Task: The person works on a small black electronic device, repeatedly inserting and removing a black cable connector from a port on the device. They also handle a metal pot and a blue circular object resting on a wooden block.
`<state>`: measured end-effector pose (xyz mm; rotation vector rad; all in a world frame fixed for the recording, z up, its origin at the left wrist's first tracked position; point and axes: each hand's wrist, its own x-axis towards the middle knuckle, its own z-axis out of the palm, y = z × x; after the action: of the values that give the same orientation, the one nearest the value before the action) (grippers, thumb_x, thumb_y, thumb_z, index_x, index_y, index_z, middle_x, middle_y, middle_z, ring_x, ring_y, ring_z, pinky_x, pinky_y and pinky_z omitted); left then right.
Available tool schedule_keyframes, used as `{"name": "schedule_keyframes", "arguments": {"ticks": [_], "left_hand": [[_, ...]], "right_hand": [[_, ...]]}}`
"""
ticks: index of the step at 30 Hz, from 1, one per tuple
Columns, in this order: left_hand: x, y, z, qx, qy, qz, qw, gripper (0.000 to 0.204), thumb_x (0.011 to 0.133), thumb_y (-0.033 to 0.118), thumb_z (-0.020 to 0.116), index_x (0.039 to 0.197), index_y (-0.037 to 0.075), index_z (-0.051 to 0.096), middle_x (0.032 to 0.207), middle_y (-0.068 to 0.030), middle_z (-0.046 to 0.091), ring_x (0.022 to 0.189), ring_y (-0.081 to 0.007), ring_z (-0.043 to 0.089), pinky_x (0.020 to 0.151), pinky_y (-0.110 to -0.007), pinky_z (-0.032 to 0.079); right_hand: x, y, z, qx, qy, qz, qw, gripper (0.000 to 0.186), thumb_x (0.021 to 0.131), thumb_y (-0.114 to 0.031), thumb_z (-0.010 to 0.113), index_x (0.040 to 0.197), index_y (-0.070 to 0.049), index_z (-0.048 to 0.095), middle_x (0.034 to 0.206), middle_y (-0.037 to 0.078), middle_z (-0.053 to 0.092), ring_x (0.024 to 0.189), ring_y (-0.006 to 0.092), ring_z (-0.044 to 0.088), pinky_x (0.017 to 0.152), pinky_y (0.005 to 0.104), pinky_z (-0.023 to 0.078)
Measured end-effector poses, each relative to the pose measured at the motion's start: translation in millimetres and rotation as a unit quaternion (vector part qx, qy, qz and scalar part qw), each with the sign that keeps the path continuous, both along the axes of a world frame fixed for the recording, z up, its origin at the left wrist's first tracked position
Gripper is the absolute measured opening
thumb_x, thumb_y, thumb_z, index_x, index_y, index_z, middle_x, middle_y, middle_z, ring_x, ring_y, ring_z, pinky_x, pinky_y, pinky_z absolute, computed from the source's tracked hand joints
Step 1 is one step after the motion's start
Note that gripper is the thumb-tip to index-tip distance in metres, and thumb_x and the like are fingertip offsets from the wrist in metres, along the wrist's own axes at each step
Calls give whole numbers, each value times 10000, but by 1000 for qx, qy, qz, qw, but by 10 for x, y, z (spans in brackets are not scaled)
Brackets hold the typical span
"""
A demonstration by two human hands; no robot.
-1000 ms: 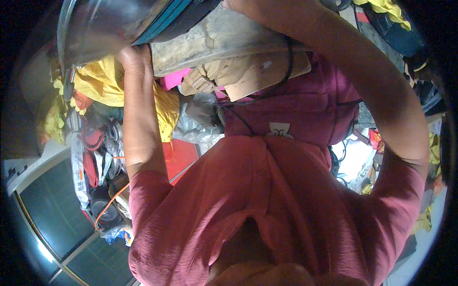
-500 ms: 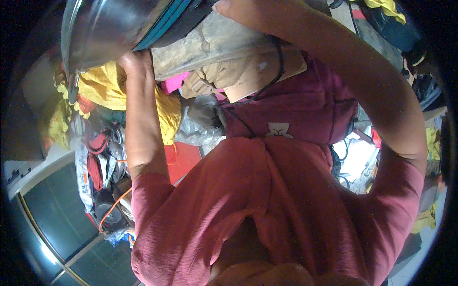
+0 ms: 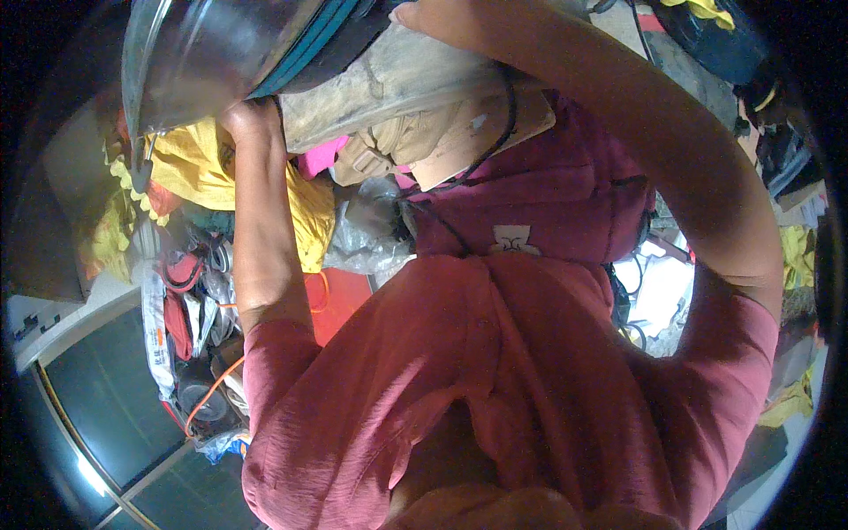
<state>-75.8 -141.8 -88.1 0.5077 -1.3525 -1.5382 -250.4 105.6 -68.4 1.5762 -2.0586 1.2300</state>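
A large, shiny, see-through plastic piece (image 3: pixel 208 62) with teal trim (image 3: pixel 309 49) and a dark edge fills the upper left, running out of the top. My left hand (image 3: pixel 247 117) reaches up against its lower edge, its fingers hidden behind it. My right arm bends over from the right, and my right hand (image 3: pixel 433 16) is at the top edge beside the dark border. Only its thumb side shows; the other fingers are cut off. Below both hands lies a worn, pale greyish board-like surface (image 3: pixel 371 93).
A maroon bag (image 3: pixel 521 199) with a pale patch lies against my body, under a tan piece (image 3: pixel 486 141) and a black cord (image 3: pixel 508 115). Yellow fabric (image 3: pixel 190 155) hangs by my left forearm. Mixed items pile up at left, near a red panel (image 3: pixel 343 309) and dark glass panes (image 3: pixel 119 389).
The see-through piece has shifted slightly right. The surroundings on the right sit a little further left in view. Both hands keep nearly the same places.
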Motion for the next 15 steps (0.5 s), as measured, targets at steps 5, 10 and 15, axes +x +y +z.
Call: {"name": "schedule_keyframes", "arguments": {"ticks": [5,10,15], "left_hand": [[9,44,23,-25,-13,-10,1000,431,876,393,478,1144,55,466,1118,-91,498,1068,-257,467,953,-423,382],[42,21,20,-16,-24,-24,999,409,873,351,470,1149,49,467,1136,-92,493,1087,-254,461,952,-418,386],[-142,-45,-32,-10,-36,1,999,381,855,309,475,1082,13,551,1047,-134,592,991,-277,556,893,-398,432]], "right_hand": [[-76,76,28,16,-23,12,1000,231,698,-195,658,805,-4,584,733,201,596,749,378,596,686,416,481],[-167,204,83,70,-26,19,997,234,709,-197,637,815,3,579,749,215,593,762,384,591,693,420,473],[-509,328,-4,51,58,59,995,203,728,-181,606,799,6,570,746,221,585,760,387,586,693,430,463]]}}
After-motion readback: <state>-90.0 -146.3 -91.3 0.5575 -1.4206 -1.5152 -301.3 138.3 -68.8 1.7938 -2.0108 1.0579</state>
